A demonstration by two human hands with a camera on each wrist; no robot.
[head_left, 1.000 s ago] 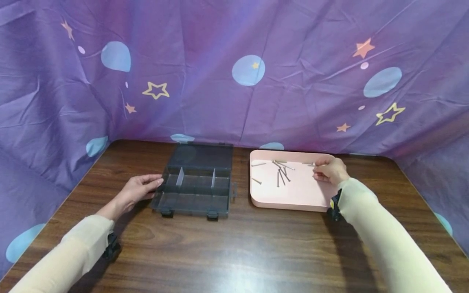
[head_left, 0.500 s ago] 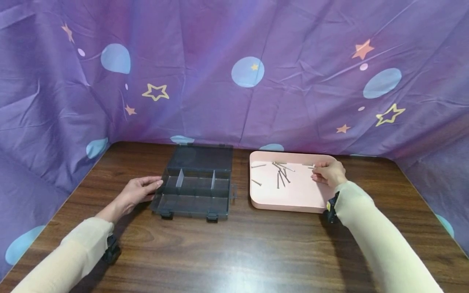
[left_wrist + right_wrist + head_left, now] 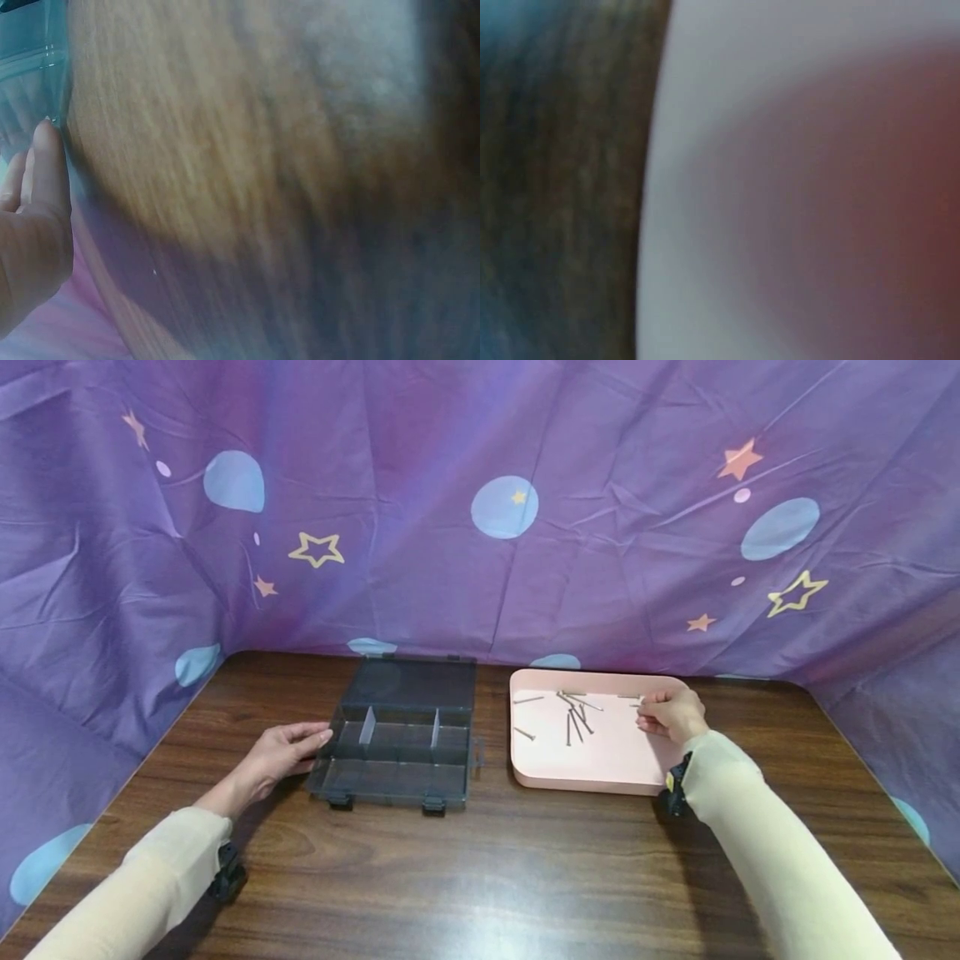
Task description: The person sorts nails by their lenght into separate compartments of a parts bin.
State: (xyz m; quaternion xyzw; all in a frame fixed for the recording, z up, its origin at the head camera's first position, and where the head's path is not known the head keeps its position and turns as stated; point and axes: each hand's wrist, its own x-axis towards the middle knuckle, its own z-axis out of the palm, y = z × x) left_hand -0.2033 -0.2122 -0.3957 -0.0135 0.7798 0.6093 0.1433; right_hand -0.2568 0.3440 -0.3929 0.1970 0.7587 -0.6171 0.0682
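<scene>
In the head view, my left hand (image 3: 273, 758) rests against the left side of a dark see-through compartment box (image 3: 397, 781), its fingers fairly straight. The left wrist view shows the thumb at the corner of the box (image 3: 34, 67). The box lies open, its lid folded back and pale dividers standing inside. My right hand (image 3: 675, 714) reaches into the right part of a pink tray (image 3: 592, 781). Between its thumb and fingers it pinches a thin metal screw (image 3: 635, 705), of which only the end shows. The right wrist view is mostly a blurred hand (image 3: 855, 202).
Several long metal screws (image 3: 576, 727) lie crossed in the tray, left of the right hand. Another screw (image 3: 628, 697) lies close to the fingertips. Box and tray stand side by side on a brown wooden table (image 3: 405, 885), with a purple patterned cloth (image 3: 420, 585) behind.
My right hand has shifted slightly left in the tray, and the pinched screw's end has come a little lower. The left hand stays at the box.
</scene>
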